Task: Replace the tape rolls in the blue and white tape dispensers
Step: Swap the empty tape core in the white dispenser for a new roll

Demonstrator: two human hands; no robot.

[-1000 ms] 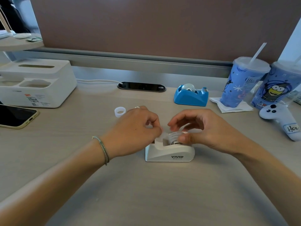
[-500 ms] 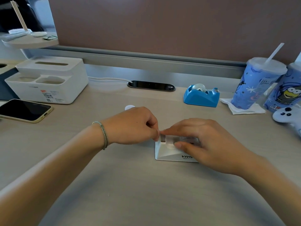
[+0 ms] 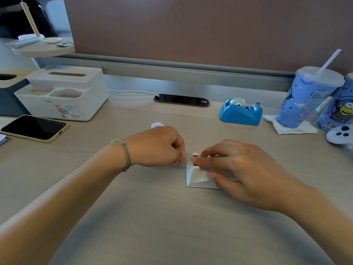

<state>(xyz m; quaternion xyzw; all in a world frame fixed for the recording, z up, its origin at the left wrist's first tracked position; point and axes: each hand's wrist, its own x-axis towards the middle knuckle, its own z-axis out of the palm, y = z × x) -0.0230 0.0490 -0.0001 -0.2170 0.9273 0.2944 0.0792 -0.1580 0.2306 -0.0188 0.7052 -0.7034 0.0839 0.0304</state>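
The white tape dispenser (image 3: 196,178) stands on the desk in front of me, and my right hand (image 3: 235,167) covers most of it. My forefinger lies across its cutter end and my thumb rests against its front side, hiding its roll. My left hand (image 3: 158,148) hovers just left of the cutter end with thumb and forefinger pinched together; I see nothing between them. The blue tape dispenser (image 3: 240,113) sits at the back right with a tape roll (image 3: 237,102) in it. A small white empty core (image 3: 157,124) peeks out behind my left hand.
A phone (image 3: 34,128) lies at the left in front of a white tissue box organiser (image 3: 63,92). Two blue cups (image 3: 305,98) stand on a napkin at the right, with a white controller (image 3: 340,133) beside them. A cable port (image 3: 181,100) sits at the desk's back.
My right hand came down over the white dispenser and now covers its roll. My left hand's pinch reached the cutter end, then drew slightly left of it. The view shifted left.
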